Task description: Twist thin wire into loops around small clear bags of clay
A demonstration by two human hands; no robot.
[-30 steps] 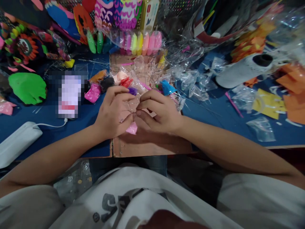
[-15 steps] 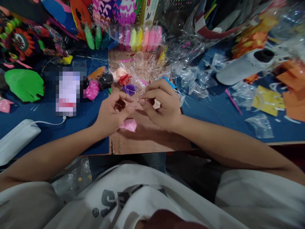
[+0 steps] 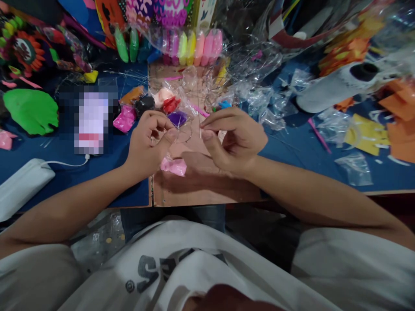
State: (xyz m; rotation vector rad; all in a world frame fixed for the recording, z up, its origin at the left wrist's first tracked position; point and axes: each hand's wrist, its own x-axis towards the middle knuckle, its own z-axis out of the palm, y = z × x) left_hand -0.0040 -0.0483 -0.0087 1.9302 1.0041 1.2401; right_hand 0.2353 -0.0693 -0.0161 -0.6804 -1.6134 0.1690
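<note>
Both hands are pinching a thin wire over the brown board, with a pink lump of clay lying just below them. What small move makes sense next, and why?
Probably bring the thin curved wire down to the pink clay lump. The left hand and right hand each pinch an end above the brown board, and the lump lies untouched just under the left hand.

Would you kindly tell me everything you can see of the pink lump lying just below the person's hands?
The pink lump is a small, soft-looking, irregular piece, pale pink, seemingly clay, perhaps in a clear wrapper, since it glints. It lies flat on the brown board, near the board's left edge. The left hand is just above it and may brush its top; contact cannot be settled. The right hand is clear of it. Nothing else touches it.
</note>
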